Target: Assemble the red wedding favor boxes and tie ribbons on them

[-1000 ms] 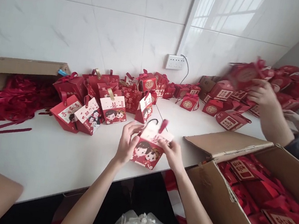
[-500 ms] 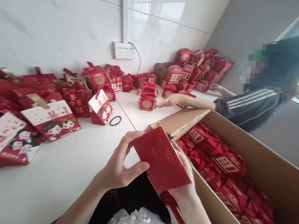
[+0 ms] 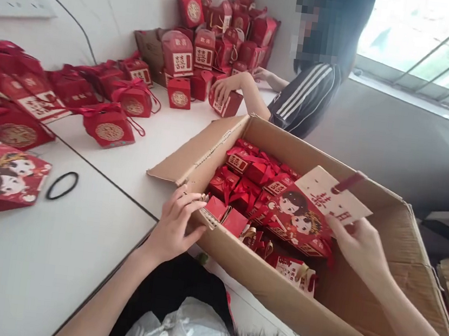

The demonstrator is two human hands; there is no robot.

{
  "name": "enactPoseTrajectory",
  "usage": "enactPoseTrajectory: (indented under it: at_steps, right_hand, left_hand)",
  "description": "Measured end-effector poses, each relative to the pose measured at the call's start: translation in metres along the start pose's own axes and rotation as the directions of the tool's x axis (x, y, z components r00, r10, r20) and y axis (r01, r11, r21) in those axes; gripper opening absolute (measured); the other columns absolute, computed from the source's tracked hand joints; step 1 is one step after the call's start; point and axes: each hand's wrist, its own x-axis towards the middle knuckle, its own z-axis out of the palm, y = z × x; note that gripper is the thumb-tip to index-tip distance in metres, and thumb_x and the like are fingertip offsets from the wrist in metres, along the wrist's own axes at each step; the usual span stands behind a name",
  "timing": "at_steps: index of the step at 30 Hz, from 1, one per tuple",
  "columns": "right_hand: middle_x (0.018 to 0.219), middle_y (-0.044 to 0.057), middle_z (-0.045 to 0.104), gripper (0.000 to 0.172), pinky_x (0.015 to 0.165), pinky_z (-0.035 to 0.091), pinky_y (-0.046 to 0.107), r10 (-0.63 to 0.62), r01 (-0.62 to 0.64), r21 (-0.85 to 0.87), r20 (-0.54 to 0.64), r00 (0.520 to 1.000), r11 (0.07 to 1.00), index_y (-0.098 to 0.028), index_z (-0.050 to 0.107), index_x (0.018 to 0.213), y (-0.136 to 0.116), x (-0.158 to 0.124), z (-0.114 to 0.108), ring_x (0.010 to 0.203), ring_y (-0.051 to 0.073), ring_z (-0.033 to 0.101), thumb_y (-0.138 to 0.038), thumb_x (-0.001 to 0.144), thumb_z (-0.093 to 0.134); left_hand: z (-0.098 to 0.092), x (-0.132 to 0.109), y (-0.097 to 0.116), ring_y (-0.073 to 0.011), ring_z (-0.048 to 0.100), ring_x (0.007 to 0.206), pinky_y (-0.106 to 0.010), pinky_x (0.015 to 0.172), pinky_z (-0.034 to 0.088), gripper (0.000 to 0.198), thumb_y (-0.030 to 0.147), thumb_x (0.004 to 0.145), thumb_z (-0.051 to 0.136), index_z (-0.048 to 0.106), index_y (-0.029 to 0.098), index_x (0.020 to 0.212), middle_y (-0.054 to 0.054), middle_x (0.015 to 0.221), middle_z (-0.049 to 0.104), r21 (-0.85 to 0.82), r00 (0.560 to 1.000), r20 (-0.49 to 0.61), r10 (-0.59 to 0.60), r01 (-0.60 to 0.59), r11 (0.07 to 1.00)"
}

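Over the open cardboard box [image 3: 258,289], my right hand [image 3: 356,247] pinches a red and cream gift box [image 3: 310,200] by its cream top flap. That box shows two cartoon faces and a dark red strap. Beneath it, several small red gift boxes [image 3: 241,192] with ribbons fill part of the cardboard box. My left hand [image 3: 179,220] has its fingers curled over the near left corner of the cardboard box's rim.
At the back, a co-worker's hand [image 3: 228,87] touches a red box beside stacked red boxes [image 3: 215,47]. More gift boxes [image 3: 109,126] stand on the white table [image 3: 86,260], near a black ring-shaped band [image 3: 62,186]. A cable [image 3: 64,6] hangs by the wall socket.
The view has swung right. Both hands were on a red box turned bottom outward; now my left grips the cardboard rim and my right holds a gift box over the carton.
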Motion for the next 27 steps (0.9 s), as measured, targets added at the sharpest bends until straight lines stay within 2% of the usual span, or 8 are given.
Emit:
enactPoseTrajectory:
  at_steps: [6,11,17,19,22,24,26,27]
  right_hand:
    - [0.084,0.006,0.070,0.026,0.067,0.049,0.032,-0.184,0.231,-0.187,0.238,0.954,0.955,-0.019,0.061,0.088,0.007,0.031,0.021,0.075,0.023,0.064,-0.037,0.075,0.049]
    - [0.073,0.004,0.067,0.019,0.058,0.045,0.027,-0.116,0.273,-0.387,0.382,0.917,0.881,-0.020,0.058,0.080,0.001,0.038,0.030,0.065,0.021,0.064,-0.035,0.078,0.046]
    - [0.077,0.005,0.069,0.021,0.058,0.047,0.027,-0.074,0.316,-0.383,0.529,0.846,0.868,-0.021,0.058,0.095,0.008,0.032,0.028,0.069,0.023,0.067,-0.029,0.078,0.048]
    - [0.081,0.004,0.070,0.025,0.051,0.048,0.026,-0.008,0.259,-0.304,0.634,0.774,0.917,-0.022,0.058,0.098,0.021,0.038,0.019,0.067,0.021,0.067,-0.028,0.075,0.051]
    - [0.081,0.005,0.071,0.029,0.036,0.044,0.024,0.245,-0.004,-0.289,0.806,0.539,0.957,-0.021,0.062,0.095,0.038,0.054,0.011,0.054,0.019,0.064,-0.025,0.068,0.054]
    - [0.072,0.007,0.071,0.022,0.032,0.044,0.026,0.375,-0.128,-0.357,0.811,0.450,0.925,-0.018,0.067,0.079,0.044,0.061,0.016,0.047,0.020,0.062,-0.021,0.061,0.055]
    - [0.061,0.008,0.068,0.011,0.034,0.046,0.031,0.397,-0.162,-0.369,0.759,0.516,0.915,-0.016,0.066,0.060,0.049,0.065,0.029,0.045,0.023,0.061,-0.016,0.054,0.057]
    - [0.056,0.008,0.066,0.007,0.035,0.047,0.032,0.361,-0.151,-0.343,0.711,0.603,0.927,-0.016,0.064,0.054,0.051,0.065,0.037,0.045,0.024,0.061,-0.014,0.051,0.059]
  left_hand:
    - [0.002,0.000,-0.008,-0.0271,0.031,0.131,-0.050,0.110,0.029,0.040,0.024,0.084,0.057,0.041,0.024,0.121,-0.008,0.116,0.049,-0.042,0.999,-0.035,-0.002,0.001,0.999]
    - [0.002,0.004,-0.006,-0.0237,0.034,0.128,-0.048,0.113,0.025,0.041,0.025,0.085,0.056,0.040,0.024,0.122,-0.007,0.111,0.048,-0.019,0.995,-0.082,0.051,-0.053,0.998]
    - [0.003,0.003,-0.005,-0.0241,0.036,0.125,-0.050,0.111,0.028,0.040,0.027,0.086,0.054,0.038,0.027,0.123,-0.007,0.112,0.046,-0.004,0.997,-0.074,0.022,-0.023,1.000]
    - [0.003,0.003,-0.005,-0.0241,0.035,0.126,-0.050,0.112,0.027,0.041,0.027,0.085,0.055,0.038,0.027,0.123,-0.007,0.112,0.046,-0.011,0.997,-0.074,0.022,-0.023,1.000]
    - [0.004,0.002,-0.006,-0.0238,0.035,0.126,-0.049,0.112,0.025,0.042,0.026,0.085,0.056,0.038,0.027,0.123,-0.007,0.112,0.046,-0.023,0.997,-0.079,0.026,-0.028,0.999]
    - [0.005,0.002,-0.007,-0.0237,0.035,0.126,-0.049,0.112,0.025,0.043,0.026,0.084,0.057,0.039,0.027,0.123,-0.007,0.112,0.046,-0.028,0.996,-0.086,0.029,-0.031,0.999]
    - [0.006,0.002,-0.007,-0.0241,0.035,0.127,-0.050,0.112,0.025,0.043,0.025,0.084,0.058,0.039,0.027,0.122,-0.007,0.112,0.047,-0.032,0.996,-0.086,0.026,-0.029,0.999]
    - [0.006,0.002,-0.007,-0.0246,0.034,0.128,-0.050,0.112,0.025,0.044,0.025,0.083,0.058,0.039,0.027,0.122,-0.007,0.113,0.047,-0.034,0.996,-0.085,0.022,-0.025,0.999]
